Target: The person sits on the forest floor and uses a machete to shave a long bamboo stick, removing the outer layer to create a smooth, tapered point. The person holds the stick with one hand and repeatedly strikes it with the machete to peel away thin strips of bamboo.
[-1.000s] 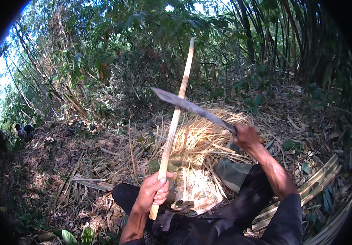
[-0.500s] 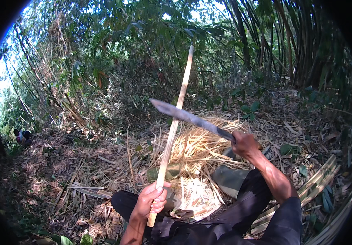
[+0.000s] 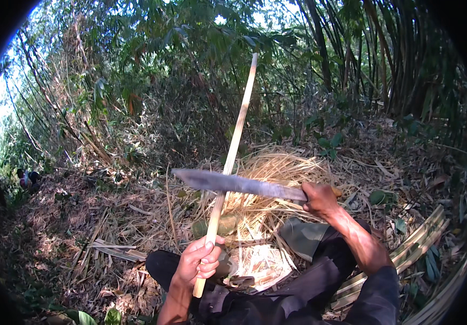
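Note:
My left hand (image 3: 199, 262) is closed round the lower part of a long, pale bamboo strip (image 3: 238, 130), whose short butt end sticks out below the fist. The strip slants up and away, its far tip high against the foliage. In my right hand (image 3: 320, 200) is the handle of a machete (image 3: 244, 184). Its broad grey blade points left and crosses in front of the strip a little above my left fist, slightly smeared by motion. Whether the edge bites into the strip, I cannot tell.
Between my legs lies a heap of thin shavings (image 3: 276, 168), with a green bamboo section (image 3: 211, 225) beside it. Split bamboo strips (image 3: 417, 246) lie at my right, more pieces (image 3: 117, 251) at the left. Leaf litter and bamboo clumps (image 3: 406, 59) surround me.
The machete has come down along the bamboo strip toward my left hand, its blade now closer to level. My right hand has dropped slightly; the strip has barely moved.

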`<state>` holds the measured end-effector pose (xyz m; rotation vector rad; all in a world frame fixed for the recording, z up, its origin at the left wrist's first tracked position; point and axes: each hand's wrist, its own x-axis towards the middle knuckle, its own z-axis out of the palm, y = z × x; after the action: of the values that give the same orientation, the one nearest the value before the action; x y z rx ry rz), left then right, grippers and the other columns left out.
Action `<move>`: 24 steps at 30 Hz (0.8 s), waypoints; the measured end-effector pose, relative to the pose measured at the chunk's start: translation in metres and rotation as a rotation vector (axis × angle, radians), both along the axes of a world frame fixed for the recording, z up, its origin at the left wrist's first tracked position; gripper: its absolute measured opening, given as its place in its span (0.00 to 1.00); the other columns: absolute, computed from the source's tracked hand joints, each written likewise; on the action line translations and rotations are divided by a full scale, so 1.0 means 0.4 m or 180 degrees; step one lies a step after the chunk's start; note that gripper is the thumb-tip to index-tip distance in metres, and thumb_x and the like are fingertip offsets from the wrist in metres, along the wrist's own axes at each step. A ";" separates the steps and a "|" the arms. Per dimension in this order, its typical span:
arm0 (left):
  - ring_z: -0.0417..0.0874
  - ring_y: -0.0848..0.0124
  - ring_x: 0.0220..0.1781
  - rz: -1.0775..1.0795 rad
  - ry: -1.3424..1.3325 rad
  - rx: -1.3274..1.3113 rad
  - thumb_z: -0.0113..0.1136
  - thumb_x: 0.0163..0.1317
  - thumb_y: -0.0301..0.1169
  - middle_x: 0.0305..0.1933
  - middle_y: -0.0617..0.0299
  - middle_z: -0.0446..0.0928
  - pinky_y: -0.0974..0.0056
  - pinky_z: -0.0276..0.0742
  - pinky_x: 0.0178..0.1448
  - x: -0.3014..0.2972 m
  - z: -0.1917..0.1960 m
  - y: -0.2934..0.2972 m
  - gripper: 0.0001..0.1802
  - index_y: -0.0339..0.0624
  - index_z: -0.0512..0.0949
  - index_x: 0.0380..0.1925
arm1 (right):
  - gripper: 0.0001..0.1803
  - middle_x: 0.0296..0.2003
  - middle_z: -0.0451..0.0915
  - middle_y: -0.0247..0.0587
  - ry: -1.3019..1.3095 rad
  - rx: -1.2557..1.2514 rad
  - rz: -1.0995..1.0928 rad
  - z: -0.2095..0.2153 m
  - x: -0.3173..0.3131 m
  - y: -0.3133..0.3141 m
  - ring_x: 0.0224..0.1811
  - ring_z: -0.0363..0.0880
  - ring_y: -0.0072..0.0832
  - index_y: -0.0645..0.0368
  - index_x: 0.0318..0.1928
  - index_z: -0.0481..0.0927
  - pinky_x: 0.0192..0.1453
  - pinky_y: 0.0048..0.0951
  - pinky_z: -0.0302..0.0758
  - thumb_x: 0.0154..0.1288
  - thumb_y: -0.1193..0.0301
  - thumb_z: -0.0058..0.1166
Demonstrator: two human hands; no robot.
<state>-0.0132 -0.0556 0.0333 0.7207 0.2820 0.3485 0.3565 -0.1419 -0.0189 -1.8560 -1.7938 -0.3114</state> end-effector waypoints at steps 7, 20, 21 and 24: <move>0.53 0.84 0.13 -0.0029 -0.0122 -0.0190 0.38 0.72 0.30 0.21 0.68 0.57 0.77 0.50 0.12 -0.018 -0.009 -0.003 0.15 0.32 0.64 0.52 | 0.14 0.24 0.76 0.46 0.0005 -0.0165 0.0151 -0.002 -0.004 -0.002 0.27 0.79 0.43 0.57 0.31 0.70 0.30 0.43 0.73 0.43 0.68 0.59; 0.52 0.84 0.12 -0.0322 0.0288 -0.0081 0.45 0.69 0.30 0.19 0.69 0.56 0.76 0.48 0.12 -0.073 -0.024 -0.011 0.16 0.30 0.64 0.51 | 0.05 0.19 0.77 0.50 0.0124 0.0178 -0.1106 0.034 0.144 0.039 0.23 0.78 0.48 0.60 0.30 0.73 0.29 0.46 0.74 0.53 0.72 0.52; 0.52 0.85 0.12 -0.0334 0.0330 -0.0119 0.45 0.69 0.30 0.19 0.69 0.56 0.76 0.48 0.12 -0.074 -0.025 -0.012 0.16 0.30 0.65 0.51 | 0.05 0.19 0.77 0.50 0.0331 0.0124 -0.1246 0.038 0.160 0.044 0.22 0.78 0.47 0.60 0.31 0.73 0.29 0.46 0.74 0.54 0.72 0.52; 0.52 0.85 0.13 -0.0322 0.0425 -0.0134 0.47 0.68 0.29 0.18 0.69 0.56 0.76 0.48 0.13 -0.106 -0.027 -0.033 0.16 0.28 0.65 0.51 | 0.05 0.17 0.75 0.51 0.0748 -0.0064 -0.1384 0.050 0.162 0.044 0.21 0.78 0.46 0.62 0.32 0.75 0.28 0.47 0.74 0.57 0.73 0.50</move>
<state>-0.0558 -0.0687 0.0225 0.7152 0.3767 0.1982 0.4213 -0.1243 0.0009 -2.1871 -1.2355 -0.2193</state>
